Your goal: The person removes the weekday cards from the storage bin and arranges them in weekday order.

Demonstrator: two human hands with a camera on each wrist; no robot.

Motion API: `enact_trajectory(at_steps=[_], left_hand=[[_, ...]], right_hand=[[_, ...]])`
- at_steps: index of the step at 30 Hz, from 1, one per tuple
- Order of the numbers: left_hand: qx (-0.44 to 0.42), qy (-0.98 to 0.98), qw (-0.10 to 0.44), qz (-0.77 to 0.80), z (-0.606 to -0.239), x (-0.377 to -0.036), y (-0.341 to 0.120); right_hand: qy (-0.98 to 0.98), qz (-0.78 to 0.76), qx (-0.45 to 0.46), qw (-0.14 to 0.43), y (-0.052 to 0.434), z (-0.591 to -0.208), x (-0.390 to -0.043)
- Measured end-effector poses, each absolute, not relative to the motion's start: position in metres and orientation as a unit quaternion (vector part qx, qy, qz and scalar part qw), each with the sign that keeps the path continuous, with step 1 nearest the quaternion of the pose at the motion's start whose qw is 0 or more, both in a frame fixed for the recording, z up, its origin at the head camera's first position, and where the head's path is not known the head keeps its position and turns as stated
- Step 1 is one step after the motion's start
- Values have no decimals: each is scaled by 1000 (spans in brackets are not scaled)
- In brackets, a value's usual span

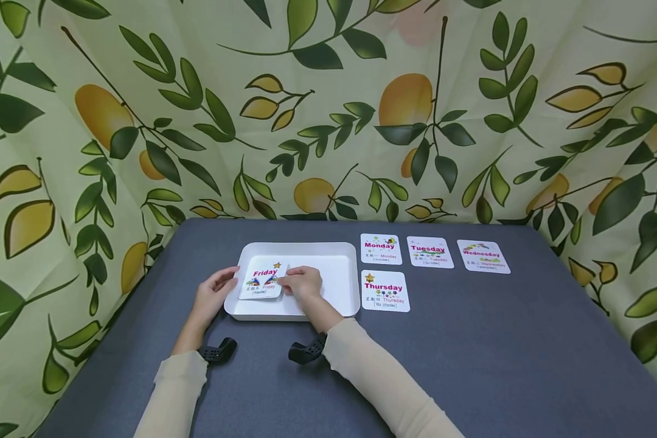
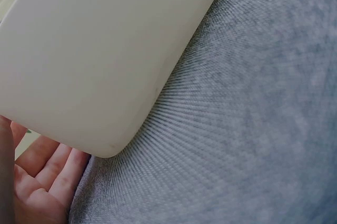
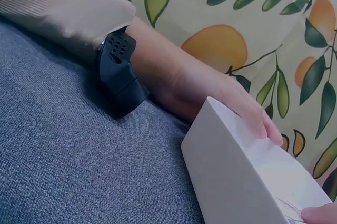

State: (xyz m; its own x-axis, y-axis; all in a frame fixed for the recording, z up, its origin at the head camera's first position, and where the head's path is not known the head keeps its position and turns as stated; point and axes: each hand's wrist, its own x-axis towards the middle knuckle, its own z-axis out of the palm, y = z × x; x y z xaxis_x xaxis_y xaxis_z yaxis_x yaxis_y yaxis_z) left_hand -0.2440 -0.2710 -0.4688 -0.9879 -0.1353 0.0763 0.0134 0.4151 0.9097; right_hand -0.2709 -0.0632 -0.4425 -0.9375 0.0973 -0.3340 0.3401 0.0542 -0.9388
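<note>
Just left of the frame's centre in the head view, a white tray (image 1: pixel 339 286) sits on the grey table (image 1: pixel 471 365), and a card marked Friday (image 1: pixel 261 281) lies tilted in the tray's left half, its lower edge near the tray's front wall. The right hand (image 1: pixel 302 283) has its fingers curled with the tips at the card's right edge, apparently pinching it, though the contact itself is too small to see clearly. The left hand (image 1: pixel 215 292) rests against the tray's left rim with relaxed, nearly straight fingers; the right wrist view shows those fingers (image 3: pixel 247 113) lying over the top of the rim, and the left wrist view shows only the palm (image 2: pixel 37 182) beside the tray's rounded outer corner (image 2: pixel 95 76). To the right of the tray, four more cards lie flat on the table: Monday (image 1: pixel 381 249), Tuesday (image 1: pixel 429 252) and Wednesday (image 1: pixel 483 256) in a row, with Thursday (image 1: pixel 385 291) below Monday and just beside the tray's right wall. The likely trouble is in the grip: a thin card held only by one edge could slide out of the fingertips or bend against the tray wall as it rises. If the left hand eases off, the light tray could skid on the cloth surface and nudge Thursday, which sits close, out of line with the row above.
</note>
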Motion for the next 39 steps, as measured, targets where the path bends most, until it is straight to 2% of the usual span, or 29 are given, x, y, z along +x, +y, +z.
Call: enact_trajectory(at_steps=[23, 39], left_hand=[[37, -846, 78, -526, -470, -244, -271], [40, -844, 76, -530, -470, -244, -271]], right_hand=[[705, -672, 195, 117, -54, -435, -270], [683, -690, 194, 139, -51, -434, -264]])
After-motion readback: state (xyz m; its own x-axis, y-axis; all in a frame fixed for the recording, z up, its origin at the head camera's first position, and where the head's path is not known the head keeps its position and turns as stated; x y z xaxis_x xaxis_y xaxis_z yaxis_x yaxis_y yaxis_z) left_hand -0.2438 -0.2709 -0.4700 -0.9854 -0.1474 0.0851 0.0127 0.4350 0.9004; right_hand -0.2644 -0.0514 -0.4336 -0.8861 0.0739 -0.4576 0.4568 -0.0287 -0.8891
